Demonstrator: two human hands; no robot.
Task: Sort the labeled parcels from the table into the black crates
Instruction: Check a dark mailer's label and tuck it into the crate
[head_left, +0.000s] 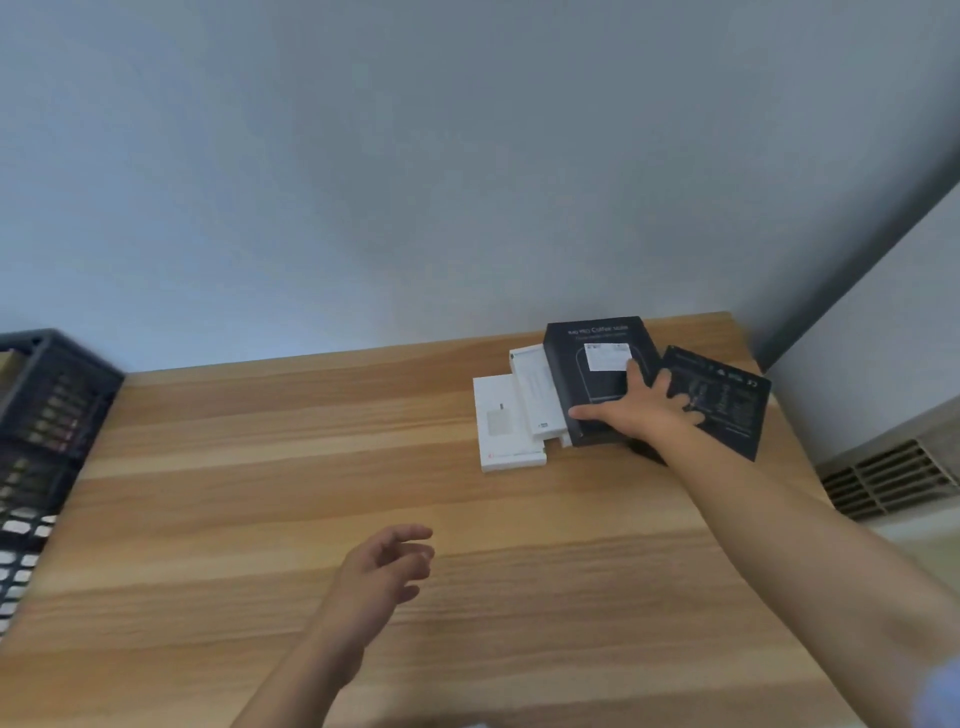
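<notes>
Cutting off at the left edge: a black crate (49, 415), only its near corner and slotted wall showing, contents blurred into pale and brownish shapes. Hiding under the right hand (641, 410) and forearm: the near edge of the black parcel (597, 374) and a small dark shape at its near corner (impossible to tell what it is). Blurring the lettering on that parcel's lid; only a white label (607, 356) near its far side standing out, its print unreadable. Smearing bluish at the bottom right corner, something out of focus.

Showing four parcels bunched together on the wooden worktop (311, 467): the black parcel, box-shaped, lying tilted partly over a narrow white parcel (535, 395); a flat white parcel (501, 431) lying lowest, furthest toward the left hand's side, with a small grey mark on top; a thin black flat parcel (727, 400) with pale print, angled, under the right hand's outer fingers.

Resting spread flat on the black parcel, the right hand, fingers straight, thumb stretching along the near left edge, index reaching toward the white label, little-finger side overlapping the thin black flat parcel. Hovering well nearer the body, the left hand (387, 566), fingers loosely curled, holding nothing, well apart from every parcel. Lying far out beyond the left hand's side, the crate.
</notes>
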